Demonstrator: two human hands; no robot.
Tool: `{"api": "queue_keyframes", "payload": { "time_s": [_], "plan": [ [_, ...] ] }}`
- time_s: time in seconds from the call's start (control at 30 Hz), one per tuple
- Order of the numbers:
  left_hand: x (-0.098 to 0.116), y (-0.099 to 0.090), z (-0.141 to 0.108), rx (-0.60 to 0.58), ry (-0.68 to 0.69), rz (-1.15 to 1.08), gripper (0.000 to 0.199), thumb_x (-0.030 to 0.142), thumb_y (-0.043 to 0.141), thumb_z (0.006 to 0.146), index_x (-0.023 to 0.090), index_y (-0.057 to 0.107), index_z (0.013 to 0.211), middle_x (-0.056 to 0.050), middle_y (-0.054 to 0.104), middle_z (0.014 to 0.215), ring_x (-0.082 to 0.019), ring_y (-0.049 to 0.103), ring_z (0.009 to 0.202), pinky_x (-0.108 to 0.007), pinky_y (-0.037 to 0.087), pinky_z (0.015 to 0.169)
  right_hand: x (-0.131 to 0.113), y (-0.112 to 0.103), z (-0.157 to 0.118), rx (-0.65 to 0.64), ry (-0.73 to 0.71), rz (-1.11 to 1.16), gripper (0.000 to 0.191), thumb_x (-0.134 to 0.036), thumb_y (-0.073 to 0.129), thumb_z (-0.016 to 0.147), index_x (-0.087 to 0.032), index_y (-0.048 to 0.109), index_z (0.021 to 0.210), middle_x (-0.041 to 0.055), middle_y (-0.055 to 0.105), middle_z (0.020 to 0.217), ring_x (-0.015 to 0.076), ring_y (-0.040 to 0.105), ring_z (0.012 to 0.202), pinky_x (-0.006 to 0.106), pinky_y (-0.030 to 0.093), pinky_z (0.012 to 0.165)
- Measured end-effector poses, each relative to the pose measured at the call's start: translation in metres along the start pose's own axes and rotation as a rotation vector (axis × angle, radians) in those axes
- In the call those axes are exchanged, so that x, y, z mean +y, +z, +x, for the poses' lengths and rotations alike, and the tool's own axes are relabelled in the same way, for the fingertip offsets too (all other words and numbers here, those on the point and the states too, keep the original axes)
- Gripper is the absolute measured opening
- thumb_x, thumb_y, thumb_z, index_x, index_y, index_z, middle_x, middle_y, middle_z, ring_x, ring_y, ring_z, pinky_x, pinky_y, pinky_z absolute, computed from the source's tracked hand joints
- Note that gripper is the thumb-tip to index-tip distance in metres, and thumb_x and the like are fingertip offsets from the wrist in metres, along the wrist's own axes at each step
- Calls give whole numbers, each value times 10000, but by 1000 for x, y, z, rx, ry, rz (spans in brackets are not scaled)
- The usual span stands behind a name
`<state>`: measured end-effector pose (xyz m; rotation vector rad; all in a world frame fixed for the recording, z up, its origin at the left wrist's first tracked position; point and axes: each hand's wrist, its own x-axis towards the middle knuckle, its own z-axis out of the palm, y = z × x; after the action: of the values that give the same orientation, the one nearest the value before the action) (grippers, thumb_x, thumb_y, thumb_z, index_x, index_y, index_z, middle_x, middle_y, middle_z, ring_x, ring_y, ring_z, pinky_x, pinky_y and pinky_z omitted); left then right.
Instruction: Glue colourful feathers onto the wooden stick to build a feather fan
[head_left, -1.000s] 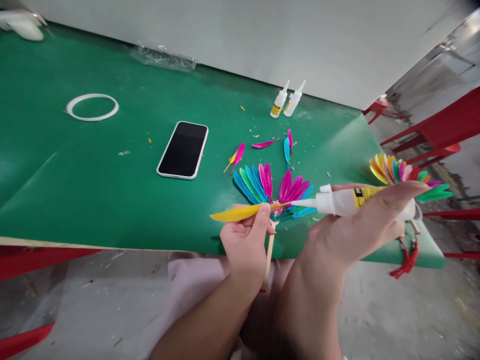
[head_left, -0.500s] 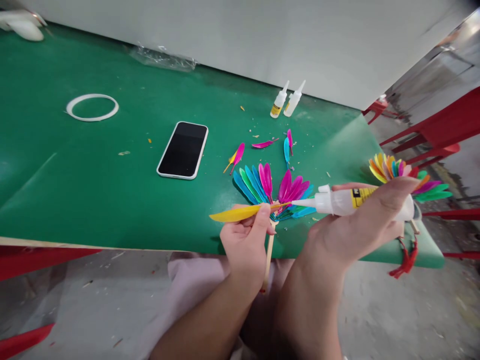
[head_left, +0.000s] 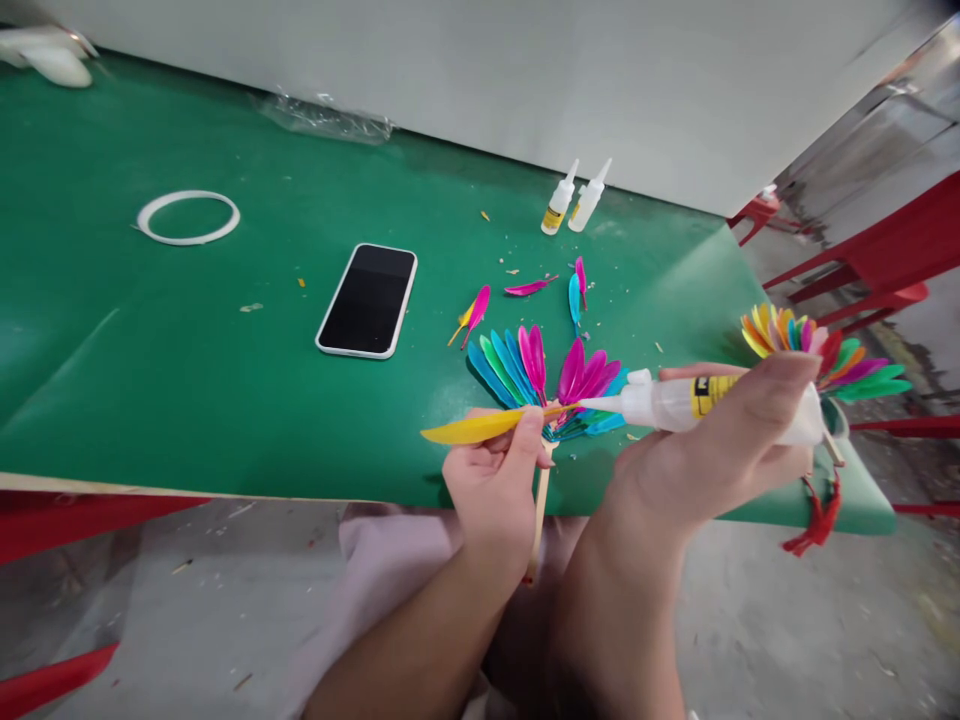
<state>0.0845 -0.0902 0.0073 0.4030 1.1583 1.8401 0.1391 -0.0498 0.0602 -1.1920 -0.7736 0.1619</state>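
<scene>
Between the thumb and fingers of my left hand (head_left: 495,480) is a yellow feather (head_left: 472,428), its tip pointing left and its quill to the right. My right hand (head_left: 697,460) is closed around a glue bottle (head_left: 667,402) lying sideways, with its narrow nozzle at the feather's quill end. Whether glue is coming out I cannot tell. Beneath both hands lies a feather fan (head_left: 589,375) of blue, green and magenta feathers on a wooden stick (head_left: 541,495); its middle is partly hidden by my left hand and the quill.
Loose feathers (head_left: 530,287) lie beyond the fan on the green table (head_left: 225,400). Two more glue bottles (head_left: 556,208) stand near the wall. A phone (head_left: 367,300) and a white ring (head_left: 187,218) are leftward. At right is a multicoloured feather fan (head_left: 862,380) with a red tassel (head_left: 814,520).
The glue bottle and my right hand have shifted slightly left, bringing the nozzle further along the quill. My left hand keeps the yellow feather almost in place.
</scene>
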Motion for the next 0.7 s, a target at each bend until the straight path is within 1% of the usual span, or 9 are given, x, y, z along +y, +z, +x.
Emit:
{"api": "queue_keyframes", "payload": {
  "time_s": [0.17,0.3,0.37,0.43,0.53,0.7],
  "plan": [
    [0,-1,0,6,34,17,138,166,661,717,156,552,634,77,520,459,-46,514,423,-152,437,455,3,-2,-3,-15,-76,-11,398,-509,553,748,-184,556,518,-49,439,445,74,417,442,235,331,420],
    [-1,-1,1,14,48,26,132,191,668,716,151,563,647,70,527,454,-58,527,421,-163,432,446,2,-4,-4,24,-91,-60,351,-476,563,757,-204,544,536,-35,469,489,100,451,492,267,389,471],
    [-1,-2,1,10,42,38,130,207,666,722,150,570,655,65,533,452,-62,533,428,-162,421,438,1,-4,-4,34,-90,-32,318,-449,565,768,-213,538,556,-32,478,514,105,463,514,277,407,507],
    [-1,-3,1,6,38,42,127,210,663,727,151,573,659,62,537,451,-64,537,435,-161,419,441,1,-4,-4,17,-105,-14,308,-422,550,789,-215,533,562,-33,472,519,100,461,514,277,408,519],
    [-1,-3,1,-2,45,39,124,210,659,732,154,574,662,62,540,454,-60,527,425,-162,414,436,3,-4,-5,-41,-126,3,300,-393,531,807,-212,532,567,-35,487,526,93,467,496,270,392,497],
    [-1,-4,1,-12,41,33,126,207,657,738,155,569,665,65,535,456,-51,513,421,-153,405,429,3,-4,-8,-63,-95,23,261,-432,577,759,-225,543,605,-29,497,542,118,492,494,281,372,467]
  ]
}}
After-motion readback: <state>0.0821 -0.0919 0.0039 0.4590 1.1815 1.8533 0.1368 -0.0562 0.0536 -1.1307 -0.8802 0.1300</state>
